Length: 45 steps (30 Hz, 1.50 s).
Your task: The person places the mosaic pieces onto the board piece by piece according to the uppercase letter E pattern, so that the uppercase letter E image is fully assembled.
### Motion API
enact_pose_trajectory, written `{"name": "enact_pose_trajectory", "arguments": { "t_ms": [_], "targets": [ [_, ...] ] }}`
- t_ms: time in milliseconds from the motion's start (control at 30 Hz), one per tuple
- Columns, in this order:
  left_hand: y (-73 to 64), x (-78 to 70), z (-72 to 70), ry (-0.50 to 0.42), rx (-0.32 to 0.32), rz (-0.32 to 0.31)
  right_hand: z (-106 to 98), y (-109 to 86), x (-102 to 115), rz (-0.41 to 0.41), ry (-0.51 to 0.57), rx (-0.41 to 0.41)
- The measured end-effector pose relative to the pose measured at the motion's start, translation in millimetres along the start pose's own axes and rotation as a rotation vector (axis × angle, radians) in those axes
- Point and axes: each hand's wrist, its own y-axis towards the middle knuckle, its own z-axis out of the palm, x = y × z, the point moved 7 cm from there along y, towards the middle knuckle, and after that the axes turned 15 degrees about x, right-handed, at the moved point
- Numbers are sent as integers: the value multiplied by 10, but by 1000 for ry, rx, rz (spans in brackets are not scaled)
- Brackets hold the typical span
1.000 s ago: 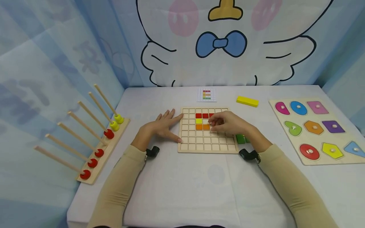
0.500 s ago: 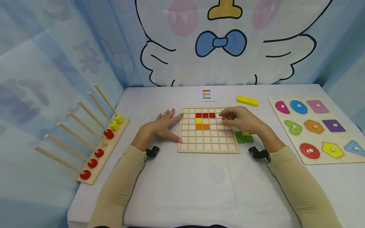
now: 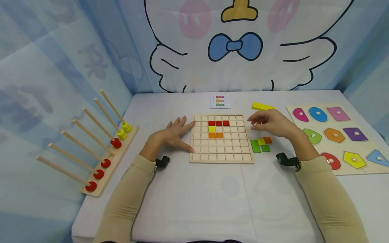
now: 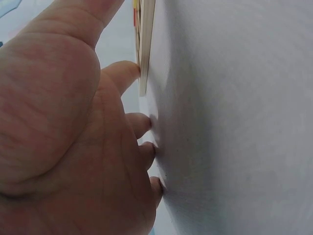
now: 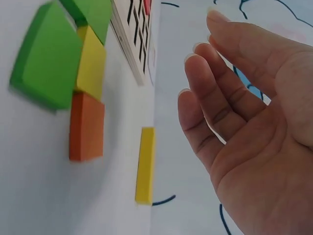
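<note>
A wooden grid board (image 3: 200, 152) lies flat at the table's middle. In its cells sit a row of red tiles (image 3: 218, 123), one yellow tile (image 3: 211, 129) and two orange tiles (image 3: 216, 135). My left hand (image 3: 170, 136) is spread on the table, with thumb and index finger touching the board's left edge. Beyond the opposite edge, my right hand (image 3: 273, 124) hovers with loosely bent fingers and nothing in them, as the right wrist view also shows. Below it lie loose pieces: green blocks (image 3: 255, 146), a yellow block (image 3: 261, 141) and an orange block (image 5: 87, 128).
Behind the board lies a printed card (image 3: 220, 101) with coloured squares. A yellow bar (image 3: 261, 106) lies at the back right, partly behind the right hand. A knobbed shape puzzle (image 3: 337, 165) is on the right, and a peg rack (image 3: 98, 192) with beads on the left.
My right hand has drawn back from over the board to the right, uncovering the tiles and then the loose blocks. My left hand has stayed in place.
</note>
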Motion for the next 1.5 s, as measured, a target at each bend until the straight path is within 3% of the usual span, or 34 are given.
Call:
{"name": "enact_pose_trajectory", "arguments": {
  "t_ms": [300, 600, 1200, 1500],
  "targets": [
    [2, -3, 1, 1, 8, 0, -117, -99, -170, 25, -12, 26],
    [-6, -9, 5, -1, 9, 0, -82, -138, -369, 119, -28, 152],
    [-10, -8, 2, 10, 7, -7, -4, -138, -500, 143, 36, 256],
    [-1, 0, 0, 10, 3, -1, 27, -107, -557, 131, 15, 277]
  ]
}}
